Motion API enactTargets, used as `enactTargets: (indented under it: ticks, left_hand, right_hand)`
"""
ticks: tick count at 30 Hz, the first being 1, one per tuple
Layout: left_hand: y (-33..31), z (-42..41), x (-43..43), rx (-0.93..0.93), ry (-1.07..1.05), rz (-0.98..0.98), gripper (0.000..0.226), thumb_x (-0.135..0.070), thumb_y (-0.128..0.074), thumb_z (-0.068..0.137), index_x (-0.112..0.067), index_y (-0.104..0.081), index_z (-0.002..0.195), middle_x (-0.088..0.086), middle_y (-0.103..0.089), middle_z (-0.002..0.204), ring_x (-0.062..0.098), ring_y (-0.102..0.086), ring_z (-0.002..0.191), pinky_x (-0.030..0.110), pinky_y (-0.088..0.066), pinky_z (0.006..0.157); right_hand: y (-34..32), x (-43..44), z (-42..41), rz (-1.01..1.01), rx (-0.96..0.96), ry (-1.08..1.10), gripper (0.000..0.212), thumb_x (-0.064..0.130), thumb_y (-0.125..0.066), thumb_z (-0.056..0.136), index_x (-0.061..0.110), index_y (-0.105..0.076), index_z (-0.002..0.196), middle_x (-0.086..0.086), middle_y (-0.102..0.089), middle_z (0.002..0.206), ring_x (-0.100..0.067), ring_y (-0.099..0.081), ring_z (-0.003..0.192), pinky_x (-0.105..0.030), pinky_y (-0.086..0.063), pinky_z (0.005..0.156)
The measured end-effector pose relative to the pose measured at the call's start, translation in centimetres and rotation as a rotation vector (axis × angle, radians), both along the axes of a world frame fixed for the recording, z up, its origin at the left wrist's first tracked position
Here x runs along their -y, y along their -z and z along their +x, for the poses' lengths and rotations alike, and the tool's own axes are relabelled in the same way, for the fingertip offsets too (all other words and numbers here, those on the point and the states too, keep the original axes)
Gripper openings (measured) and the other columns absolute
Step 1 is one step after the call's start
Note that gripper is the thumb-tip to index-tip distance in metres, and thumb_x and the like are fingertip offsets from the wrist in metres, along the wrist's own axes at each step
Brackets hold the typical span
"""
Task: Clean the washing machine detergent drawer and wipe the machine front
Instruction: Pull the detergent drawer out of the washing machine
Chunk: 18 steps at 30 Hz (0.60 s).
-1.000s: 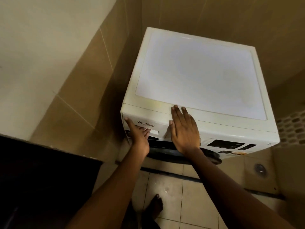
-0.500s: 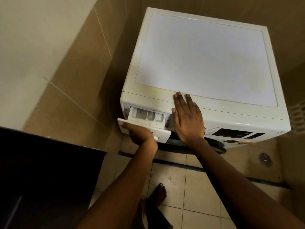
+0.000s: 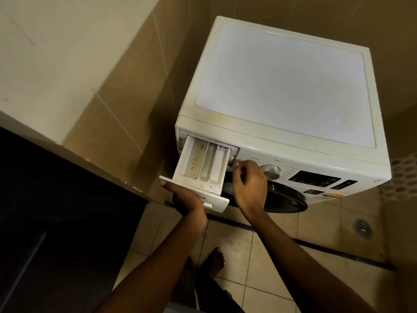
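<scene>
The detergent drawer [image 3: 202, 167] juts from the upper left corner of the washing machine [image 3: 286, 91] front, its long axis running out toward the person. The left hand [image 3: 185, 197] has its grip closed under the drawer's front panel. The right hand [image 3: 249, 181], fingers loosely curled and empty, hovers beside the drawer's right wall. Open floor [image 3: 259, 251] lies behind for pulling straight out.

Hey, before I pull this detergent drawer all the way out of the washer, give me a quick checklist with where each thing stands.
1. Detergent drawer slid well out: ok.
2. Left hand supporting drawer front from below: ok.
3. Right hand on the release catch: cannot tell; it sits at the drawer's right side near the dial.
4. Residue: not ok, reddish specks in the left compartment.
5. Cloth within reach: cannot tell, none in view.
</scene>
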<state>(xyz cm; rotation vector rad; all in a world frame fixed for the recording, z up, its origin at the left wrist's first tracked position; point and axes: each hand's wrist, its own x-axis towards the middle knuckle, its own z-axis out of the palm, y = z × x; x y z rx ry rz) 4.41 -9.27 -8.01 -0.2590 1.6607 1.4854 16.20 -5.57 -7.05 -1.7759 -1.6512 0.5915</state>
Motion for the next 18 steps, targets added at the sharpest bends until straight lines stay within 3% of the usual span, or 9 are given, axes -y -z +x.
enactTargets:
  ticks: [1,3,5,7,10,14,16,18]
  left_hand:
    - [0.3,0.0,0.1,0.000,0.008,0.010,0.068,-0.081,-0.023,0.087,-0.030,-0.064,0.105,-0.003,-0.069,0.098,0.028,-0.068,0.102,0.049,-0.055,0.096]
    - [0.4,-0.2,0.3,0.015,0.018,0.023,0.061,-0.082,-0.024,0.086,-0.036,-0.063,0.096,-0.002,-0.070,0.100,0.029,-0.068,0.102,0.051,-0.055,0.095]
    - [0.5,-0.3,0.4,0.044,0.019,0.033,0.058,-0.082,-0.024,0.086,-0.038,-0.062,0.093,-0.002,-0.070,0.100,0.030,-0.068,0.102,0.052,-0.055,0.094]
    - [0.5,-0.2,0.5,0.058,0.026,0.065,0.055,-0.080,-0.023,0.088,-0.039,-0.061,0.095,-0.002,-0.069,0.101,0.030,-0.067,0.104,0.051,-0.056,0.094]
    - [0.3,-0.2,0.6,0.081,0.036,0.098,0.056,-0.080,-0.024,0.086,-0.040,-0.060,0.097,-0.002,-0.069,0.104,0.030,-0.066,0.107,0.052,-0.055,0.094]
    - [0.0,-0.9,1.5,0.104,0.030,0.116,0.063,-0.084,-0.028,0.075,-0.039,-0.059,0.107,-0.002,-0.069,0.109,0.030,-0.064,0.108,0.055,-0.052,0.097]
    - [0.1,-1.4,2.8,0.089,0.020,0.105,0.063,-0.084,-0.029,0.076,-0.038,-0.060,0.106,-0.002,-0.070,0.108,0.029,-0.066,0.107,0.055,-0.052,0.098]
    - [-0.2,-1.9,4.3,0.074,0.037,0.080,0.064,-0.085,-0.030,0.069,-0.039,-0.061,0.101,-0.002,-0.071,0.105,0.028,-0.068,0.103,0.052,-0.055,0.094]
  right_hand:
    - [0.1,-0.5,-0.5,-0.177,-0.028,0.004,0.025,0.039,-0.045,0.100,0.020,-0.061,0.094,0.004,-0.065,0.090,-0.017,-0.061,0.085,-0.033,-0.048,0.071]
    - [0.2,-2.3,-1.5,-0.514,-0.086,-0.055,0.048,0.055,-0.034,0.100,0.017,-0.062,0.102,-0.002,-0.067,0.096,-0.021,-0.062,0.089,-0.036,-0.049,0.078]
    - [-0.1,-4.3,-2.5,-0.714,-0.252,-0.053,0.062,0.059,-0.029,0.100,0.009,-0.059,0.122,-0.013,-0.064,0.116,-0.027,-0.059,0.105,-0.040,-0.045,0.093]
    - [-0.2,-5.9,-3.5,-0.818,-0.484,0.062,0.070,0.059,-0.033,0.099,0.005,-0.044,0.142,-0.017,-0.050,0.141,-0.031,-0.049,0.125,-0.039,-0.037,0.102]
    - [0.0,-6.8,-4.5,-0.810,-0.687,0.197,0.074,0.056,-0.042,0.097,0.003,-0.034,0.148,-0.014,-0.043,0.147,-0.032,-0.043,0.130,-0.034,-0.035,0.097]
    - [0.7,-6.0,-5.1,-0.752,-0.610,0.270,0.072,0.056,-0.043,0.097,0.001,-0.040,0.144,-0.016,-0.052,0.139,-0.031,-0.053,0.117,-0.038,-0.043,0.096]
    - [0.5,-4.3,-5.4,-0.734,-0.558,0.269,0.065,0.057,-0.041,0.098,0.003,-0.052,0.132,-0.013,-0.059,0.123,-0.025,-0.056,0.098,-0.036,-0.044,0.089]
    - [0.2,-2.2,-5.7,-0.710,-0.585,0.273,0.051,0.056,-0.043,0.098,0.008,-0.060,0.103,-0.014,-0.060,0.105,-0.020,-0.054,0.082,-0.037,-0.046,0.085]
